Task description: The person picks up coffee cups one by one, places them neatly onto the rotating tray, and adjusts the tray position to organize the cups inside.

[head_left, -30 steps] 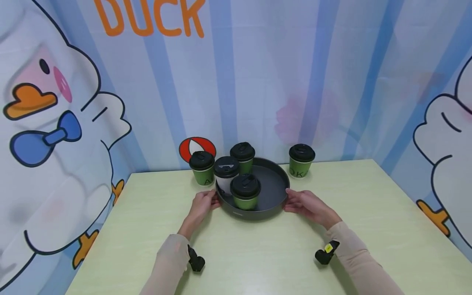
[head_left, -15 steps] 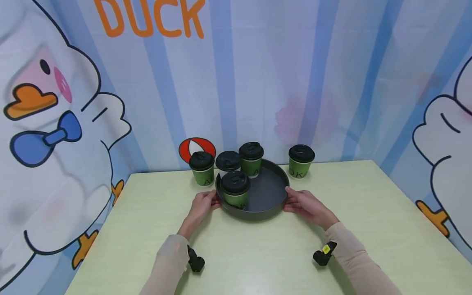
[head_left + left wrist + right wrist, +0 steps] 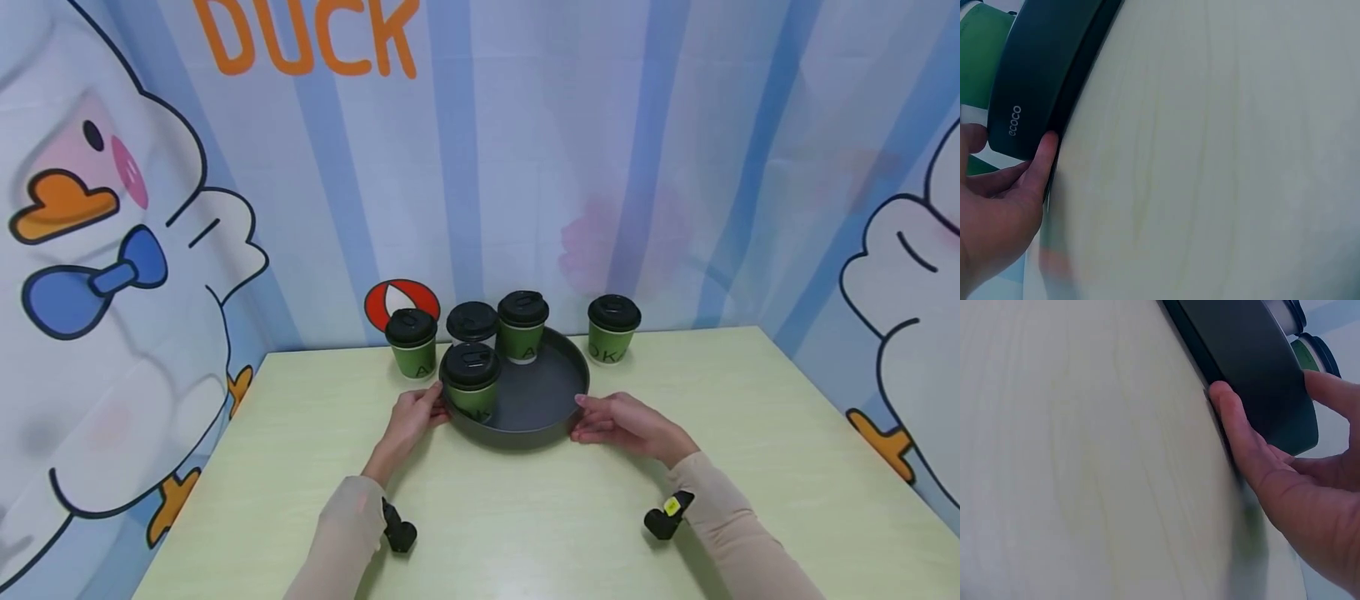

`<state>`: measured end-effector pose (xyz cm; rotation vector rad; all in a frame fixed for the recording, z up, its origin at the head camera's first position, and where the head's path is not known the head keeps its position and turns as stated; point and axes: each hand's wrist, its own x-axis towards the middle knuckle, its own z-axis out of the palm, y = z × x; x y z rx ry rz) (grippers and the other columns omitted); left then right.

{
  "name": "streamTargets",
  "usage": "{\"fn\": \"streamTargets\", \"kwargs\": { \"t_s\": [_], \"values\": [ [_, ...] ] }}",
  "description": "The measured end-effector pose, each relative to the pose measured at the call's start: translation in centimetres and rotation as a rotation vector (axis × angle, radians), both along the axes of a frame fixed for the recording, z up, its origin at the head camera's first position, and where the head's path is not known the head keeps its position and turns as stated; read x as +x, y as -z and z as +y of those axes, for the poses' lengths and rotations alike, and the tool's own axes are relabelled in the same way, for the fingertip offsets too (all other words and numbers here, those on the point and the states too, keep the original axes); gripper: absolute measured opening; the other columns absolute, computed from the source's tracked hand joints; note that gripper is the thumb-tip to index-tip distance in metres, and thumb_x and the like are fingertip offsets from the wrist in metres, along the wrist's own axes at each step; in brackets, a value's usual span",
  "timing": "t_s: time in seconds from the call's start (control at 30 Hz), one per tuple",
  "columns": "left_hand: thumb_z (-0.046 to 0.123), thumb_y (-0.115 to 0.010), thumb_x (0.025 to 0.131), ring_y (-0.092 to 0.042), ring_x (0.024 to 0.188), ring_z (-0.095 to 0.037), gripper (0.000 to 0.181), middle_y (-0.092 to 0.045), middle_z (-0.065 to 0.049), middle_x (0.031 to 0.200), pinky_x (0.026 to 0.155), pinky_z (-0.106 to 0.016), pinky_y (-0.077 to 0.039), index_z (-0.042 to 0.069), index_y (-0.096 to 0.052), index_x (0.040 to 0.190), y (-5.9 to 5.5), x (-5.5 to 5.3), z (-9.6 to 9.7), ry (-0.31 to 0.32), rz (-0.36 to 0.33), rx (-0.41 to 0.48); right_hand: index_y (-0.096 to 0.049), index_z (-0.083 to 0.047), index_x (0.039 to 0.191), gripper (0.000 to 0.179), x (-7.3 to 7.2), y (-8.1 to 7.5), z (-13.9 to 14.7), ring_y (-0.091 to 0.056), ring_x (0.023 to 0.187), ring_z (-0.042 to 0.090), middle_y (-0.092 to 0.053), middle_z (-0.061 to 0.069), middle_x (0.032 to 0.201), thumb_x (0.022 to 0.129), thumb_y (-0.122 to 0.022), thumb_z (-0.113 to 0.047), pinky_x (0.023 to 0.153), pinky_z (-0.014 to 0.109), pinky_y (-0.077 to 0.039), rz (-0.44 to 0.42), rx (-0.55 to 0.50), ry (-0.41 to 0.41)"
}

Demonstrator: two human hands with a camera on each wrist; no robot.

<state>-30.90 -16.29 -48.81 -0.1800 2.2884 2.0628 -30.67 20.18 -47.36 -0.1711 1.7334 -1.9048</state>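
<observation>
Farthest left on the desk (image 3: 480, 517), a lidded green paper cup (image 3: 414, 358) stood just beside the round dark-grey tray (image 3: 543, 392), near enough, I judged, to be knocked over if the tray swung that way. The person's left hand (image 3: 412, 417) gripped the tray's left edge, thumb by the rim, a fingertip low on the wall near the ecoco lettering (image 3: 1015, 120). Inside, the front green cup (image 3: 472, 400) stood close to that thumb; the pale cup (image 3: 472, 321) was mostly hidden behind it, and the rear green cup (image 3: 520, 340) stood upright toward the back. With their weight gathered left and back, lifting both sides equally could have tipped the tray, and a sharp jerk could have slid or toppled them. Past the rim, the right-hand green cup (image 3: 611, 337) stood apart on the desk. The right hand (image 3: 626, 423) pinched the tray's right edge with thumb and fingers, a light hold that might have slipped under a sudden pull.
</observation>
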Motion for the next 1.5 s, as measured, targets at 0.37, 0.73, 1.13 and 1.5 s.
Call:
{"fn": "streamTargets", "kwargs": {
  "t_s": [0.37,0.73,1.13,1.5],
  "values": [
    [0.027,-0.05,0.111,-0.069,0.087,-0.017,0.047,-0.071,-0.018,0.1,0.081,-0.028,-0.061,-0.016,-0.064,0.122,0.02,-0.12,0.11,-0.013,0.002,-0.003,-0.054,0.01,0.117,0.039,-0.07,-0.37,-0.58,-0.07,0.086,0.016,-0.063,0.01,0.094,0.111,-0.05,-0.028,0.088,0.031,-0.061,0.041,-0.009,0.183],
    [0.025,-0.049,0.111,-0.07,0.098,-0.028,0.047,-0.07,-0.02,0.105,0.089,-0.035,-0.061,-0.018,-0.062,0.125,-0.24,0.27,0.05,0.011,0.004,0.012,-0.055,0.016,0.114,0.04,0.0,-0.42,0.24,-0.074,0.096,0.027,-0.072,0.023,0.104,0.11,-0.054,-0.024,0.097,0.041,-0.058,-0.023,0.002,-0.012],
    [0.026,-0.052,0.11,-0.069,0.088,-0.017,0.046,-0.07,-0.017,0.101,0.084,-0.03,-0.061,-0.016,-0.064,0.123,-0.14,0.11,0.21,-0.011,0.011,0.015,-0.055,0.012,0.112,0.032,-0.33,-0.36,-0.25,-0.071,0.088,0.02,-0.065,0.015,0.096,0.11,-0.054,-0.021,0.089,0.034,-0.061,0.018,-0.034,0.119],
    [0.028,-0.053,0.11,-0.069,0.096,-0.025,0.049,-0.069,-0.018,0.104,0.086,-0.033,-0.062,-0.017,-0.062,0.125,-0.29,0.32,0.15,-0.001,0.005,0.021,-0.054,0.01,0.115,0.037,-0.29,-0.33,-0.23,-0.069,0.091,0.017,-0.061,0.013,0.099,0.111,-0.053,-0.027,0.093,0.034,-0.059,0.008,-0.047,0.131]
  ]
}}
